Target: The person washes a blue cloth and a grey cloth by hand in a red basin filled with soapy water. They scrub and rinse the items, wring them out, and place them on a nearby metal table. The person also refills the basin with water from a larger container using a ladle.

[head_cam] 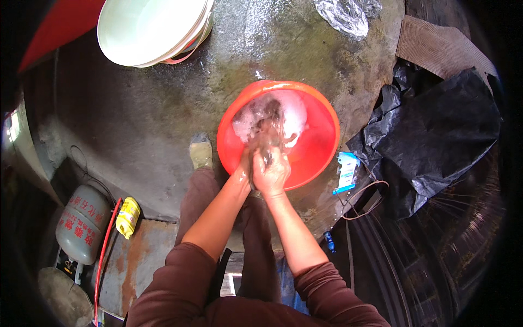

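A red plastic basin stands on the floor before me, with white suds and cloudy water in its far part. Over the near side of the basin I grip a bunched, wet brown cloth in both hands. My right hand is closed around it, knuckles up. My left hand presses against the cloth from the left, its fingers mostly hidden by the fabric. The cloth's far end hangs into the suds and looks blurred. What kind of cloth it is I cannot tell.
Stacked white buckets stand at the upper left. A grey gas cylinder, a red hose and a yellow packet are at the lower left. Black plastic sheeting and a blue-white wrapper lie right of the basin. The concrete floor is wet in places.
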The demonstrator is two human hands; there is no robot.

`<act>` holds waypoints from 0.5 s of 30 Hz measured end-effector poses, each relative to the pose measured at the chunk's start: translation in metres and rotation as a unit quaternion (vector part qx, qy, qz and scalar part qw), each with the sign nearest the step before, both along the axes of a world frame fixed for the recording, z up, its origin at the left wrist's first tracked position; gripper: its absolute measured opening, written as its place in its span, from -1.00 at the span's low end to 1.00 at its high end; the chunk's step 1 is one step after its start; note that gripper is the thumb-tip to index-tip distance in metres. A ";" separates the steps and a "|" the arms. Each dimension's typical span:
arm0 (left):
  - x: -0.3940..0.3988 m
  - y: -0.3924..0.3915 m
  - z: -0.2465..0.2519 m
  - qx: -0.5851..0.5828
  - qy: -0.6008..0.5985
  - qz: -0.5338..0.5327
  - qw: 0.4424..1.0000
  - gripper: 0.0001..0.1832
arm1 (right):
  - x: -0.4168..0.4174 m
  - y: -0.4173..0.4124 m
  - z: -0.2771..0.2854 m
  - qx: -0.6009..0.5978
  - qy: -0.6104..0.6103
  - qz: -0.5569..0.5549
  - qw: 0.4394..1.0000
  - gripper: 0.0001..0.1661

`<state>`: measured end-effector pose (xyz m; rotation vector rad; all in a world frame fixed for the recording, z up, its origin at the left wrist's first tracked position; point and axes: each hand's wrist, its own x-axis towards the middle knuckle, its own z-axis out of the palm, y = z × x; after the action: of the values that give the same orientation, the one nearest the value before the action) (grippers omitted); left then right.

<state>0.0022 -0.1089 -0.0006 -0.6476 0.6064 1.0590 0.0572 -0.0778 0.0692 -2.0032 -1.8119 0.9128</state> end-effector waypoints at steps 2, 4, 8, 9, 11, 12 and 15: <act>0.002 0.010 0.003 0.029 0.143 -0.021 0.989 -0.86 | 0.006 0.011 -0.008 -0.014 -0.004 -0.024 1.000 -0.79; 0.001 0.023 0.011 -0.070 0.105 -0.026 0.992 -0.93 | 0.014 0.023 -0.016 -0.092 0.009 -0.079 0.993 -0.73; 0.006 0.017 0.007 -0.075 0.242 -0.104 0.962 -0.83 | 0.060 0.047 -0.064 -0.162 -0.069 -0.052 0.983 -0.56; 0.006 0.015 0.007 -0.051 0.264 -0.089 0.959 -0.79 | 0.065 0.051 -0.070 -0.147 -0.095 -0.042 0.984 -0.56; -0.003 0.017 0.010 -0.047 0.288 -0.057 0.955 -0.69 | 0.077 0.060 -0.085 -0.180 -0.102 -0.047 0.977 -0.56; -0.011 0.022 0.018 -0.065 0.285 -0.044 0.955 -0.63 | 0.080 0.063 -0.091 -0.193 -0.122 -0.013 0.974 -0.56; -0.022 0.007 0.014 -0.095 0.253 -0.089 0.959 -0.40 | 0.080 0.063 -0.113 -0.213 -0.223 0.127 0.943 -0.49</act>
<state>-0.0203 -0.1018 0.0132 -0.4743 1.2017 1.0053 0.1371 -0.0145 -0.0436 -2.4333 -2.3212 1.0642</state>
